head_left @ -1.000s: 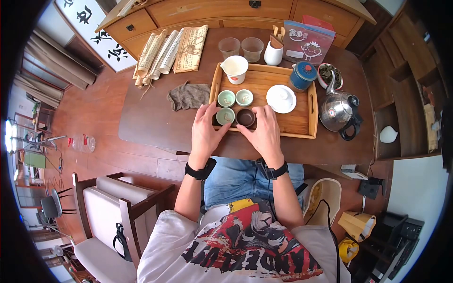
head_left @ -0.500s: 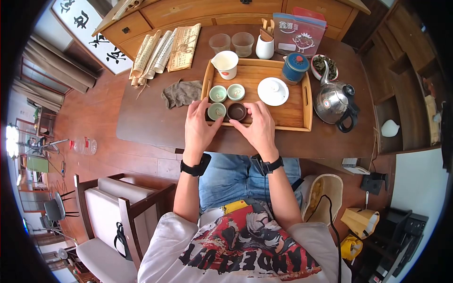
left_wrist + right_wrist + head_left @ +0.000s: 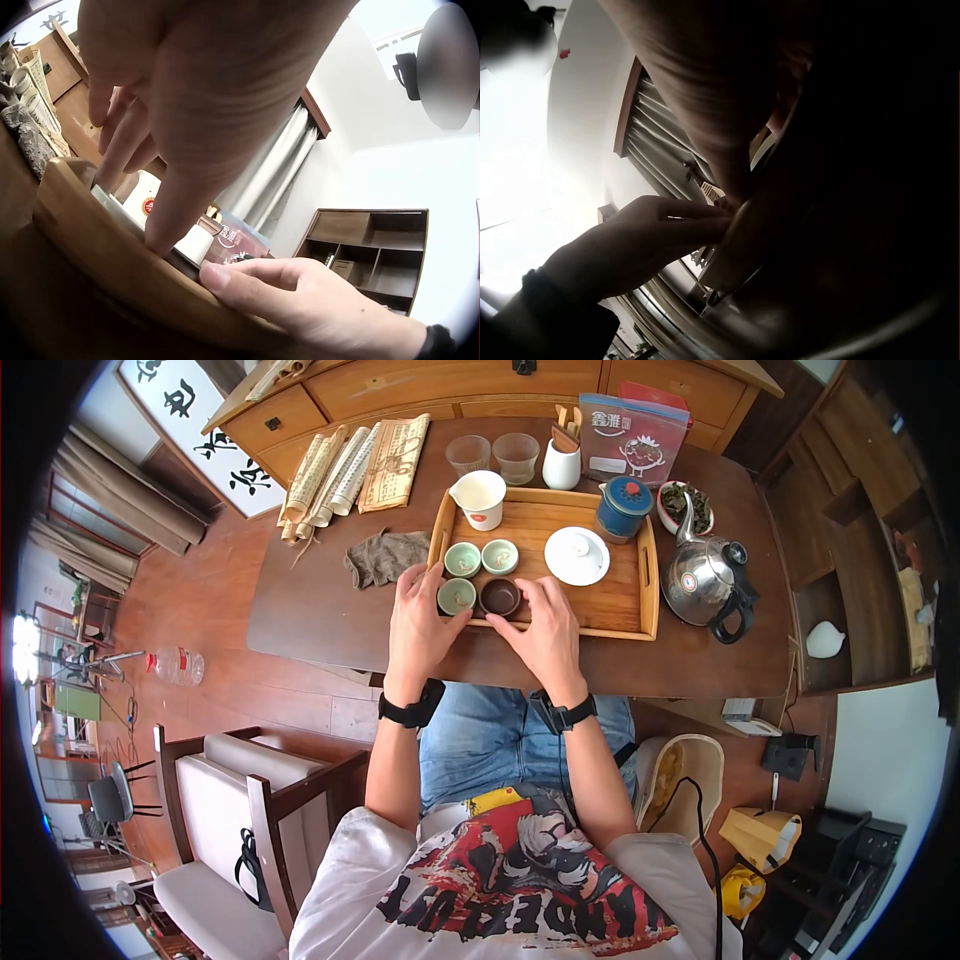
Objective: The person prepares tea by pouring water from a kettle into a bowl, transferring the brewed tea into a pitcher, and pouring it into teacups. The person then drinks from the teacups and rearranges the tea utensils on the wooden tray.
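Note:
Four small cups stand in the near left corner of the wooden tray (image 3: 620, 622). My left hand (image 3: 418, 628) grips the near celadon cup (image 3: 457, 597) between thumb and fingers. My right hand (image 3: 548, 632) holds the dark brown cup (image 3: 500, 597) the same way, just to its right. Two more celadon cups, one at the left (image 3: 462, 559) and one at the right (image 3: 500, 556), stand behind them. In the left wrist view, the left fingers (image 3: 176, 202) reach over the tray's rim. The right wrist view is dark, and the cups cannot be made out there.
A white pitcher (image 3: 480, 500), a lidded white bowl (image 3: 577, 556) and a blue canister (image 3: 625, 508) are on the tray. A steel kettle (image 3: 705, 582) stands to the right, a grey cloth (image 3: 386, 557) to the left. Glass cups (image 3: 516, 458) and paper rolls (image 3: 335, 475) lie behind.
The head view has shifted, so tray and hands appear further left than a second ago. Both hands keep their places at the two near cups, which have barely moved on the tray.

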`<state>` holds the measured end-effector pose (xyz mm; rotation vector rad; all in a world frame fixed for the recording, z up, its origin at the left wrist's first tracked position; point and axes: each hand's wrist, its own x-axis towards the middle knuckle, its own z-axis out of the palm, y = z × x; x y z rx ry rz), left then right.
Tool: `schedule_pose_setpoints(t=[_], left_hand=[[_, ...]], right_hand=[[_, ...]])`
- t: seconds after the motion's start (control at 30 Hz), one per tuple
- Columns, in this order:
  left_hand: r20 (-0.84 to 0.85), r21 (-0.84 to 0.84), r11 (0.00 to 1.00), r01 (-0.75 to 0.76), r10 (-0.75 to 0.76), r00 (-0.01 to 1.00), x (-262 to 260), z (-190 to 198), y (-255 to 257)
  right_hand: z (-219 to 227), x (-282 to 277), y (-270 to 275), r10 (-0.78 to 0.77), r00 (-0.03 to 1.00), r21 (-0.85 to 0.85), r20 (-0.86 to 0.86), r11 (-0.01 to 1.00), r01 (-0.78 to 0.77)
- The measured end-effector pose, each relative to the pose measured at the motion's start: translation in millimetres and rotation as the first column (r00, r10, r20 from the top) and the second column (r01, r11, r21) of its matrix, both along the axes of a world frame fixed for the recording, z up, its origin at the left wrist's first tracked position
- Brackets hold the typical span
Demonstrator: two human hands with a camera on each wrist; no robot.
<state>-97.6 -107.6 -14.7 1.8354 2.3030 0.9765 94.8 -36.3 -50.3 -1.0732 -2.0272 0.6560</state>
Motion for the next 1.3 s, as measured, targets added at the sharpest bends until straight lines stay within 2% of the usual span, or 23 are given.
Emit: schedule_pose_setpoints(t=[0.13, 0.2, 0.23, 0.33, 0.4, 0.43, 0.53, 0.6, 0.8, 0.93, 1.03, 1.13, 1.2, 1.23, 1.27, 1.3], left_hand=[[0.020, 0.107, 0.994, 0.008, -0.010, 1.000, -6, -5, 7], [0.043, 0.138, 0.986, 0.091, -0.098, 0.994, -13, -8, 16], [0.047, 0.137, 0.987, 0.087, -0.094, 0.994, -16, -9, 22], [0.023, 0.046, 0.989, 0.138, -0.139, 0.990, -24, -15, 33], [-0.001, 0.039, 0.990, 0.136, -0.136, 0.991, -26, -22, 39], [0.001, 0.042, 0.990, 0.133, -0.133, 0.991, -28, -22, 39], [0.055, 0.025, 0.987, 0.161, -0.162, 0.985, -33, -25, 40], [0.080, 0.020, 0.985, 0.169, -0.170, 0.982, -36, -27, 41], [0.073, 0.067, 0.983, 0.173, -0.178, 0.981, -34, -27, 38], [0.039, 0.033, 0.987, 0.160, -0.162, 0.986, -35, -27, 34], [0.029, 0.042, 0.987, 0.158, -0.159, 0.987, -35, -27, 31], [0.023, 0.045, 0.989, 0.143, -0.144, 0.989, -28, -15, 25], [-0.058, 0.029, 0.993, 0.114, -0.113, 0.992, -19, -3, 22], [-0.074, 0.090, 0.991, 0.103, -0.097, 0.993, -12, 1, 22], [-0.083, 0.098, 0.988, 0.119, -0.111, 0.990, -3, 9, 23], [0.012, 0.122, 0.982, 0.143, -0.145, 0.989, 10, 21, 25]], right_hand=[[13, 0, -4, 0.023, 0.996, 0.099, -0.085, 0.995, -0.014], [18, -4, 4, 0.150, 0.979, 0.078, -0.137, 0.987, -0.140], [19, -9, 9, 0.153, 0.979, 0.076, -0.133, 0.987, -0.144], [17, -27, 27, 0.189, 0.981, 0.082, -0.043, 0.979, -0.186], [3, -38, 38, 0.134, 0.981, 0.210, 0.143, 0.964, -0.162], [-2, -42, 42, 0.136, 0.980, 0.212, 0.146, 0.963, -0.165], [-2, -47, 50, 0.165, 0.975, 0.183, 0.151, 0.964, -0.192], [6, -41, 52, 0.218, 0.968, 0.045, 0.124, 0.973, -0.225], [7, -31, 48, 0.212, 0.970, 0.007, 0.118, 0.977, -0.214], [7, -28, 48, 0.210, 0.972, -0.020, 0.105, 0.978, -0.209], [9, -25, 43, 0.219, 0.973, -0.044, 0.075, 0.975, -0.216], [20, -15, 34, 0.196, 0.980, 0.034, 0.017, 0.980, -0.196], [35, -4, 28, 0.229, 0.971, 0.023, -0.074, 0.973, -0.228], [40, 1, 27, 0.176, 0.976, 0.105, -0.130, 0.981, -0.163], [42, 10, 26, 0.163, 0.977, 0.115, -0.136, 0.982, -0.148], [41, 22, 24, 0.114, 0.971, -0.039, -0.212, 0.991, -0.125]])
